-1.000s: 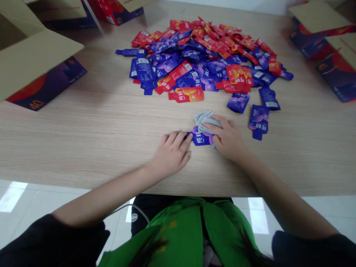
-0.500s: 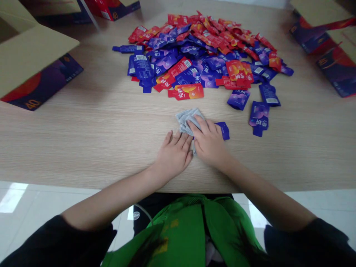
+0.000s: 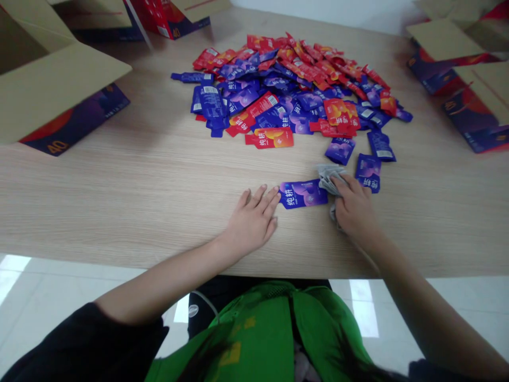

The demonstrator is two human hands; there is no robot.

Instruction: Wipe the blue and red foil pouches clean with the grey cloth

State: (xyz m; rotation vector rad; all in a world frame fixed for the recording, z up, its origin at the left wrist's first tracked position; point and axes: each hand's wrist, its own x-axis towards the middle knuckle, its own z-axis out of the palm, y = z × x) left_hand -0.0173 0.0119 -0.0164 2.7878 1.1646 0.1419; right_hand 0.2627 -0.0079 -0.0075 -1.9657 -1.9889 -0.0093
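Note:
A purple pouch (image 3: 304, 194) lies flat on the table in front of me, its narrow spout end to the left. The fingertips of my left hand (image 3: 254, 218) touch that spout end, with the fingers stretched out flat. My right hand (image 3: 355, 211) grips a crumpled grey cloth (image 3: 331, 179) at the pouch's right end. Just beyond the right hand lies another purple pouch (image 3: 368, 171), partly covered by the fingers. Past both hands, a large heap of red and purple pouches (image 3: 296, 101) spreads over the table.
An open carton (image 3: 75, 119) with flaps out stands at the left, and a red carton (image 3: 170, 21) stands behind it. More open cartons (image 3: 477, 114) are at the right. The near table edge (image 3: 254, 276) runs close to my body.
My right hand has moved right with the cloth, from beside my left hand to the pouch's far end, uncovering the purple pouch. My left hand stays at the spout end. The view has shifted slightly.

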